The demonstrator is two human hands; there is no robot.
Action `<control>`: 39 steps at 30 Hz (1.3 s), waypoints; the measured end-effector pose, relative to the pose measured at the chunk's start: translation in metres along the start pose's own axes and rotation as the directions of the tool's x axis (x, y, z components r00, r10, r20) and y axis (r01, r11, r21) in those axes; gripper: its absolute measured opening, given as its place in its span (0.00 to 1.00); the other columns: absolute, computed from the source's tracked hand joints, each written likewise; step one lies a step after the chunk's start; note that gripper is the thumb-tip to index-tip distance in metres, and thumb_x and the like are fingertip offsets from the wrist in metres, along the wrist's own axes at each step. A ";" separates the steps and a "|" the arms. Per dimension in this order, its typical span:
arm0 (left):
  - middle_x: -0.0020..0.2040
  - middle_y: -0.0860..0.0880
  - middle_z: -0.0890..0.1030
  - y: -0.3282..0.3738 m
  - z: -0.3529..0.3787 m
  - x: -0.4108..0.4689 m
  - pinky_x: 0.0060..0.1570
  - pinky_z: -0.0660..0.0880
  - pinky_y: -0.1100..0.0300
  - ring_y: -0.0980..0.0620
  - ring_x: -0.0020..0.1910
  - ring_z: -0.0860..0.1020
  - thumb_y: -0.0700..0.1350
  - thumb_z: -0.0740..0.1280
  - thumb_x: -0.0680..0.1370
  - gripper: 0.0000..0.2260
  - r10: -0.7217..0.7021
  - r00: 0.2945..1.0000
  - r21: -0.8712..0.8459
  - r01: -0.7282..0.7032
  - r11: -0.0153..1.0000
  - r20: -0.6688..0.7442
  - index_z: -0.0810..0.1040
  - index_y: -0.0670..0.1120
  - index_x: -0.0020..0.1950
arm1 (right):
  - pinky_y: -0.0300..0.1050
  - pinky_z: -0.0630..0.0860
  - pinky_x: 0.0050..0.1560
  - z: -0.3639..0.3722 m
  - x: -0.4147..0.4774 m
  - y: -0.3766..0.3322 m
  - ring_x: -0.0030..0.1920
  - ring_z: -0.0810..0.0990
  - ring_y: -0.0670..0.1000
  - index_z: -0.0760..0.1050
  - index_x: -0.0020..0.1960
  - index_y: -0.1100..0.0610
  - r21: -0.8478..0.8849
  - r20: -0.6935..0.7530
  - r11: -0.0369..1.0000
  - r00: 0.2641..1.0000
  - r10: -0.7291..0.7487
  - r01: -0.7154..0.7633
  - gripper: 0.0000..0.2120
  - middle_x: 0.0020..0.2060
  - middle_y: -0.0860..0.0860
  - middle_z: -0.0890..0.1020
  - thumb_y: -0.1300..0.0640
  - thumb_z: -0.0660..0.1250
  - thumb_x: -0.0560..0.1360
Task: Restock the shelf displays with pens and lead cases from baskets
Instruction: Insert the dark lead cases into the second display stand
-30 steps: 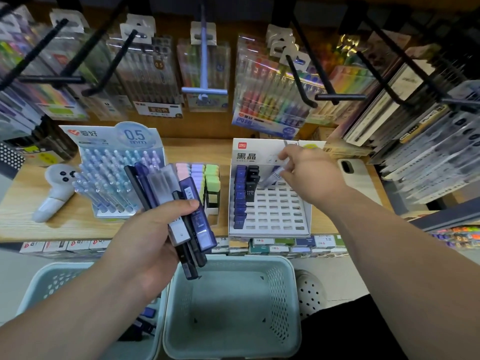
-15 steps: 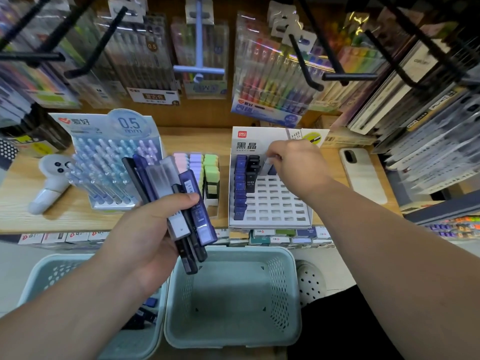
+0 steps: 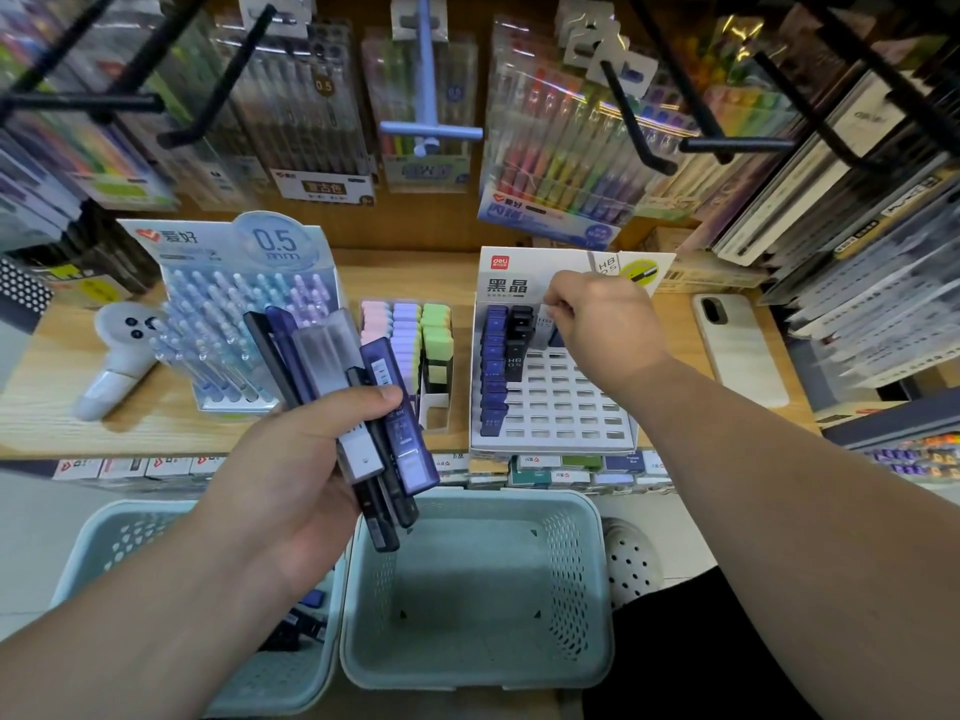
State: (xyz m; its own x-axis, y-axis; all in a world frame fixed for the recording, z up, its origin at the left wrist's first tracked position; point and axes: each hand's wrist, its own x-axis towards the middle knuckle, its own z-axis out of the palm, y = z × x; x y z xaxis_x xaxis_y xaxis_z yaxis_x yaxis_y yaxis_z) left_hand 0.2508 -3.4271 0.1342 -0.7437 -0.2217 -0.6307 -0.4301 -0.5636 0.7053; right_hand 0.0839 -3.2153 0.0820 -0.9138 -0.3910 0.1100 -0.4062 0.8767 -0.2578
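My left hand (image 3: 291, 475) grips a fanned bundle of lead cases (image 3: 358, 402), blue, black and clear, above the baskets. My right hand (image 3: 602, 330) reaches over the white slotted lead-case display (image 3: 561, 407) on the shelf, fingertips pinching a clear lead case (image 3: 544, 324) at the top row beside the black column. The display holds a blue column (image 3: 493, 371) at its left and a short black column (image 3: 517, 340) next to it. The other slots are bare.
A pen display (image 3: 234, 324) marked 0.5 mm and an eraser rack (image 3: 410, 350) stand left of it. A phone (image 3: 737, 350) lies at the right, a white device (image 3: 114, 361) at the left. Two teal baskets (image 3: 472, 662) (image 3: 104, 553) sit below. Black hooks (image 3: 639, 122) with hanging packs jut overhead.
My right hand has lowered a clear lead case from above the display into the top row. The left hand stays put with its bundle.
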 end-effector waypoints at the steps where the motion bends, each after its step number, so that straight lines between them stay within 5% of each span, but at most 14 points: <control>1: 0.40 0.47 0.83 0.000 0.000 0.000 0.36 0.82 0.51 0.47 0.36 0.82 0.41 0.74 0.63 0.18 -0.003 1.000 -0.001 0.003 1.000 -0.001 0.83 0.46 0.52 | 0.55 0.78 0.42 0.000 -0.001 0.000 0.44 0.78 0.62 0.78 0.51 0.58 0.004 -0.011 1.000 1.000 -0.005 0.005 0.06 0.42 0.57 0.81 0.59 0.63 0.80; 6: 0.40 0.47 0.83 0.000 -0.002 -0.001 0.34 0.82 0.51 0.47 0.36 0.82 0.41 0.74 0.63 0.18 -0.003 1.000 -0.011 0.003 1.000 -0.001 0.83 0.45 0.53 | 0.55 0.78 0.47 0.002 -0.002 0.000 0.47 0.80 0.62 0.81 0.57 0.58 -0.012 -0.020 0.999 0.999 -0.045 0.045 0.10 0.46 0.58 0.84 0.57 0.64 0.81; 18: 0.36 0.48 0.81 -0.001 0.000 -0.003 0.31 0.79 0.53 0.48 0.33 0.80 0.42 0.74 0.62 0.17 -0.008 1.000 0.011 0.008 1.000 0.006 0.81 0.45 0.50 | 0.51 0.77 0.47 0.004 -0.001 0.007 0.47 0.80 0.59 0.84 0.52 0.57 0.013 -0.026 1.000 1.000 0.007 -0.006 0.07 0.47 0.55 0.82 0.61 0.68 0.78; 24: 0.37 0.47 0.82 -0.002 0.002 -0.003 0.29 0.79 0.53 0.48 0.33 0.81 0.42 0.74 0.62 0.18 -0.015 1.000 0.022 0.015 1.000 0.001 0.82 0.44 0.51 | 0.47 0.76 0.45 0.003 -0.005 0.002 0.50 0.80 0.58 0.82 0.63 0.50 -0.075 -0.015 0.997 1.000 -0.001 0.000 0.14 0.52 0.52 0.79 0.57 0.64 0.81; 30: 0.37 0.47 0.81 -0.004 0.002 -0.003 0.29 0.79 0.54 0.48 0.33 0.80 0.41 0.74 0.62 0.18 -0.014 1.000 0.017 0.014 1.000 0.009 0.82 0.45 0.52 | 0.47 0.76 0.52 0.001 -0.005 0.004 0.61 0.76 0.55 0.77 0.69 0.44 -0.102 0.113 0.993 0.991 0.071 -0.059 0.17 0.58 0.49 0.82 0.52 0.61 0.82; 35: 0.37 0.47 0.82 -0.004 0.006 -0.004 0.29 0.79 0.54 0.48 0.32 0.81 0.41 0.74 0.62 0.18 -0.015 1.000 0.006 0.015 1.000 0.002 0.82 0.45 0.51 | 0.47 0.74 0.46 0.000 -0.008 0.005 0.62 0.74 0.56 0.75 0.69 0.43 -0.110 0.165 0.992 0.983 0.081 -0.063 0.17 0.54 0.48 0.83 0.46 0.61 0.82; 39: 0.37 0.47 0.81 -0.003 0.008 -0.005 0.29 0.79 0.54 0.48 0.33 0.80 0.41 0.74 0.62 0.19 -0.019 1.000 0.011 0.019 1.000 0.011 0.82 0.45 0.52 | 0.48 0.77 0.50 -0.002 -0.012 -0.004 0.48 0.79 0.51 0.79 0.59 0.47 0.126 0.144 0.990 0.988 0.048 -0.067 0.12 0.39 0.45 0.82 0.44 0.69 0.78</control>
State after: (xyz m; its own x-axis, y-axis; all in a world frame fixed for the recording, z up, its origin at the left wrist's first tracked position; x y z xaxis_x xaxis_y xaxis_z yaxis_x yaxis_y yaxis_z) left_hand 0.2517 -3.4179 0.1373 -0.7408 -0.2019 -0.6407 -0.4502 -0.5586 0.6966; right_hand 0.0966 -3.2139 0.0839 -0.9222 -0.3844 -0.0416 -0.3405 0.8584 -0.3838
